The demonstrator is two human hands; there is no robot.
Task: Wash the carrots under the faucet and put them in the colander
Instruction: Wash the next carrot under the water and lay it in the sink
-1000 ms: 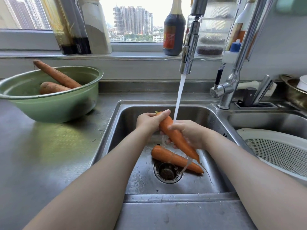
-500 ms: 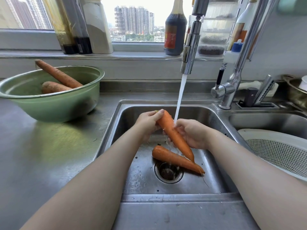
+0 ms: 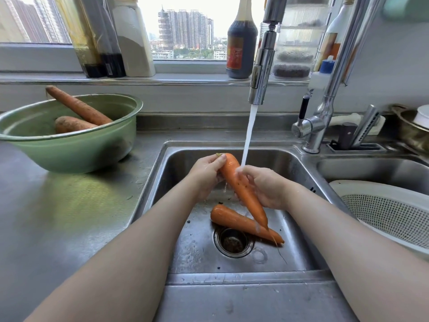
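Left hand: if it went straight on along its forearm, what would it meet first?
The left hand grips the carrot by its thick end. Beyond it, probably the water stream, then the back wall of the sink; depth is unclear.

Left hand (image 3: 204, 171) grips carrot (image 3: 241, 189) top, right hand (image 3: 264, 187) wraps middle, under faucet (image 3: 262, 73) stream; second carrot (image 3: 234, 220) lies beside drain; white colander (image 3: 385, 210) right.
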